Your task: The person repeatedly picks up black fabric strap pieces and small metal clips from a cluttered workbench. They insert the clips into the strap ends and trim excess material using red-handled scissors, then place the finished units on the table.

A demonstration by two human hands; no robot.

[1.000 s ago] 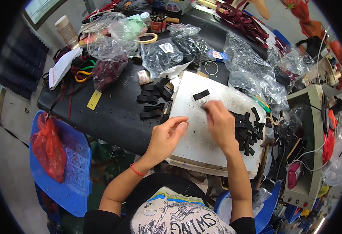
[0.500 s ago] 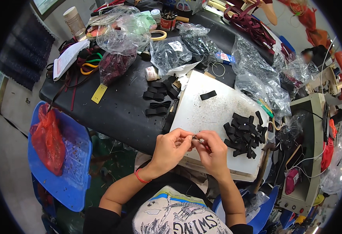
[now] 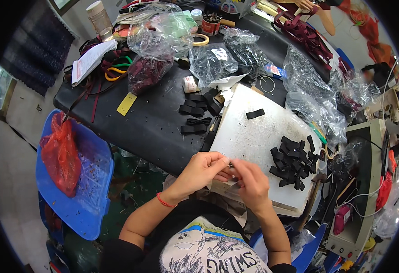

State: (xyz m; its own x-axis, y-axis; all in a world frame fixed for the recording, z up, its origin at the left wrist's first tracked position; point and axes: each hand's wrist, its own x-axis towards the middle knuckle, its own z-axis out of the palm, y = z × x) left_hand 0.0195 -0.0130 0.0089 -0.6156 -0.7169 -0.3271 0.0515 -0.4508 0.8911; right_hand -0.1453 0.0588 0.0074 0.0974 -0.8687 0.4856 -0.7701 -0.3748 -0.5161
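Note:
Above the near edge of the white board [image 3: 240, 132], my left hand [image 3: 198, 175] pinches a tiny dark piece [image 3: 230, 165] between thumb and fingertips. It is too small to name. My right hand [image 3: 253, 185], slightly blurred, meets it there with fingers bent and tips close together; what they hold, if anything, cannot be made out. On the board's right side lies a heap of short black fabric strips [image 3: 293, 161]. A single black strip [image 3: 255, 113] rests apart from them near the far edge. More folded black strips [image 3: 194, 126] lie left of the board.
A blue chair [image 3: 94, 177] with a red plastic bag [image 3: 62, 159] stands at left. Clear plastic bags [image 3: 213, 63], a tape roll [image 3: 200, 40] and a tin [image 3: 211, 25] crowd the black table's far side. A co-worker's hand [image 3: 302, 5] handles maroon straps [image 3: 295, 27].
My right fingers have moved slightly away from the left fingertips, and that hand has turned. The whole view has shifted a little; the strips lie as before.

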